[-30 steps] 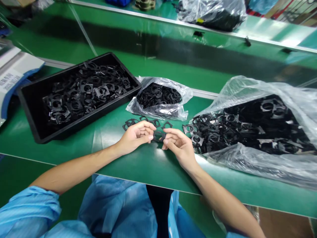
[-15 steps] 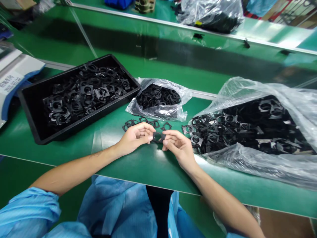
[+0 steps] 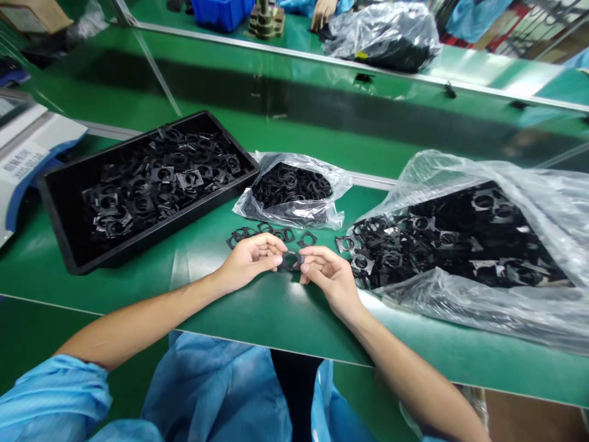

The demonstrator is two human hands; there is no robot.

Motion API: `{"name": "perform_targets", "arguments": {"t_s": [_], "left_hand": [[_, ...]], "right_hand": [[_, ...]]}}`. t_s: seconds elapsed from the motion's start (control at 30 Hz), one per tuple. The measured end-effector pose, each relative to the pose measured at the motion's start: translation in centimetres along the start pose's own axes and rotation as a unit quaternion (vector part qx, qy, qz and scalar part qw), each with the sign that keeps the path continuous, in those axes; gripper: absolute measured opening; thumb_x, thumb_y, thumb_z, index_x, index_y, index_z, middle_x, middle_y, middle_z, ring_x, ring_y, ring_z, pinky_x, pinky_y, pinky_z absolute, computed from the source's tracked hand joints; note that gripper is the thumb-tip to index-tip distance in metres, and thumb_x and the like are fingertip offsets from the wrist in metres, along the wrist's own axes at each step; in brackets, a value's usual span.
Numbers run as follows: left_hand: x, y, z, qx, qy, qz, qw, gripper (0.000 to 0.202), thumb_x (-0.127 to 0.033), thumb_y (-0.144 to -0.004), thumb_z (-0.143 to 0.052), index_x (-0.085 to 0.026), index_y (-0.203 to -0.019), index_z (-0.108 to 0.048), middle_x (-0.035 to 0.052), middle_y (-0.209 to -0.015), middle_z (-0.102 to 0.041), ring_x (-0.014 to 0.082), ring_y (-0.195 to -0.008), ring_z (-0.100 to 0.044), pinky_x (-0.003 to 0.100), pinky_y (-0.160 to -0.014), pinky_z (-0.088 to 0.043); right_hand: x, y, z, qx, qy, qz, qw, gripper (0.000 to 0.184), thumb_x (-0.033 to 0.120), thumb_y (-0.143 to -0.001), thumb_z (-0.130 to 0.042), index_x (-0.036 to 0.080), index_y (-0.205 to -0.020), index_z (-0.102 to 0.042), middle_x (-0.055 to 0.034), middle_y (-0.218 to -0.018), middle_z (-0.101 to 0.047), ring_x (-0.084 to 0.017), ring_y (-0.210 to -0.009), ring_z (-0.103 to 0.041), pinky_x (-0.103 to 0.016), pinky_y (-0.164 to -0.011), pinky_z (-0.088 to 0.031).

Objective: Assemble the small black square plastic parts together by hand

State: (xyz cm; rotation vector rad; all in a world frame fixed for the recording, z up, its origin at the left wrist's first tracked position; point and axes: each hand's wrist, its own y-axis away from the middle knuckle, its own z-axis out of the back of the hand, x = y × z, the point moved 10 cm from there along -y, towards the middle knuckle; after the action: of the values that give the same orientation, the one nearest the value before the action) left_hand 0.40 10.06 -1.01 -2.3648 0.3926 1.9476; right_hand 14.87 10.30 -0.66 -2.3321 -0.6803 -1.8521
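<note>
A small black plate with a round hole (image 3: 290, 269) is held just above the green table between my two hands. My left hand (image 3: 252, 258) pinches its left end between thumb and fingers. At the other end, my right hand (image 3: 329, 270) grips it the same way. Several loose black rings (image 3: 243, 234) lie on the table behind my left hand, and one black ring plate (image 3: 307, 239) lies behind my right. Beyond them sits an open clear plastic bag (image 3: 338, 178) with many black rings inside.
On the left stands a black tray (image 3: 57, 215) heaped with similar plates. To the right spreads a large clear bag (image 3: 442, 294) spilling more of them. A white-and-blue device (image 3: 27, 153) is at far left. Across the divider are a blue bin (image 3: 221, 13) and another person's hand (image 3: 324, 13).
Both hands keep hold of the black plate, almost unmoved. The view has shifted slightly, and another person's hand now shows across the divider at the top.
</note>
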Motion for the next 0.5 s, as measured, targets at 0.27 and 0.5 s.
{"name": "perform_targets", "arguments": {"t_s": [0.27, 0.5], "left_hand": [[-0.01, -0.01, 0.10, -0.009, -0.004, 0.007, 1.000, 0.035, -0.044, -0.077, -0.083, -0.014, -0.088, -0.069, 0.0008, -0.071, -0.066, 0.0113, -0.063, -0.062, 0.022, -0.062, -0.052], [0.01, 0.06, -0.23, 0.011, -0.026, 0.006, 1.000, 0.034, -0.045, -0.079, -0.080, -0.015, -0.085, -0.067, 0.0004, -0.071, -0.064, 0.0120, -0.064, -0.062, 0.023, -0.062, -0.051]], "right_hand": [[-0.01, 0.03, -0.09, -0.002, 0.014, -0.001, 1.000, 0.033, 0.041, -0.075, -0.087, 0.020, -0.096, -0.071, 0.0019, -0.073, -0.065, -0.010, -0.057, -0.061, -0.025, -0.058, -0.052], [-0.06, 0.19, -0.18, 0.004, 0.065, 0.006, 0.998, 0.032, 0.045, -0.079, -0.083, 0.020, -0.096, -0.071, 0.0006, -0.073, -0.064, -0.012, -0.059, -0.062, -0.027, -0.059, -0.052]]}}
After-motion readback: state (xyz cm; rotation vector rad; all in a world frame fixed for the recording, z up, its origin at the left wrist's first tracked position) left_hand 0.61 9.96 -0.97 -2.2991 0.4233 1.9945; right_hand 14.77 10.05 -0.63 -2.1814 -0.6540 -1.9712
